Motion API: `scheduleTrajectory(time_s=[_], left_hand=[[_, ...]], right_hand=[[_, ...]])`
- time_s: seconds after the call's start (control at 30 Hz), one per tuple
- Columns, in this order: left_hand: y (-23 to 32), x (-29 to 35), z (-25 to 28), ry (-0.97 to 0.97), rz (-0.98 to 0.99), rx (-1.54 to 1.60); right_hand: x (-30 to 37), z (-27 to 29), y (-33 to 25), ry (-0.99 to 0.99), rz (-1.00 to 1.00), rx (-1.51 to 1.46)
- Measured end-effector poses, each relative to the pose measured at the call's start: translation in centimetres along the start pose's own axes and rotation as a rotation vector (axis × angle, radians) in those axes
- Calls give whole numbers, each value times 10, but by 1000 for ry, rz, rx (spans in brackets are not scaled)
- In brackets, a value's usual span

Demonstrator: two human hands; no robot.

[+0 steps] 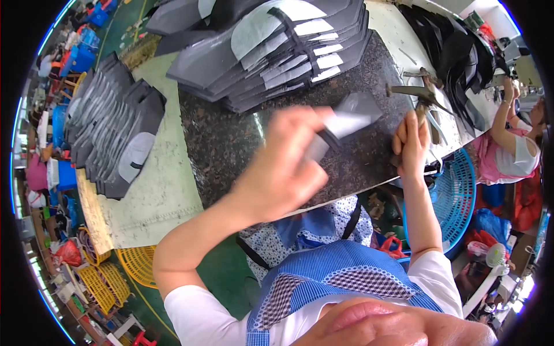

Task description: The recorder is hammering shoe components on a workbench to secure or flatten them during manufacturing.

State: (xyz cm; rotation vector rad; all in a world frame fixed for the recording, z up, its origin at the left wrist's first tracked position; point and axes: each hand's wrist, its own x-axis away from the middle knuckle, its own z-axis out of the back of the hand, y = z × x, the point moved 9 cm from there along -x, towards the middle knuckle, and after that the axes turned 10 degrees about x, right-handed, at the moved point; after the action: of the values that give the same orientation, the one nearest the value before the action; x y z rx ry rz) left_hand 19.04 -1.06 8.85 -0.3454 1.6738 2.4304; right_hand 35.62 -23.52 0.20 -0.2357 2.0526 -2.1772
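Observation:
My left hand, smeared by motion, is over the dark speckled stone slab. Its curled fingers pinch the edge of a small dark piece with a white patch, also blurred. At the slab's right edge, my right hand is wrapped round the handle of a hammer, whose metal head rises above the fist. Beyond my hands, a fanned stack of dark grey cut panels with white patches lies on the far part of the slab.
Another overlapping row of grey panels lies on the pale tabletop at left. Black cut pieces hang over the far right side. A blue plastic basket stands below right, a yellow one below left. Another person works at right.

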Motion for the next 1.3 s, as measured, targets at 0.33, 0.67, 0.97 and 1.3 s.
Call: scheduleTrajectory(time_s=[0.33, 0.67, 0.97, 1.3], left_hand=[[-7, -74, 85, 253, -654, -1058], [-67, 150, 261, 723, 418, -1610], [-64, 182, 240, 340, 627, -913], [28, 100, 61, -350, 248, 22]], right_hand=[[3, -20, 5, -6, 19, 57], [-7, -13, 0, -54, 70, 23], [-10, -6, 5, -67, 58, 52], [-7, -2, 2, -29, 28, 94]])
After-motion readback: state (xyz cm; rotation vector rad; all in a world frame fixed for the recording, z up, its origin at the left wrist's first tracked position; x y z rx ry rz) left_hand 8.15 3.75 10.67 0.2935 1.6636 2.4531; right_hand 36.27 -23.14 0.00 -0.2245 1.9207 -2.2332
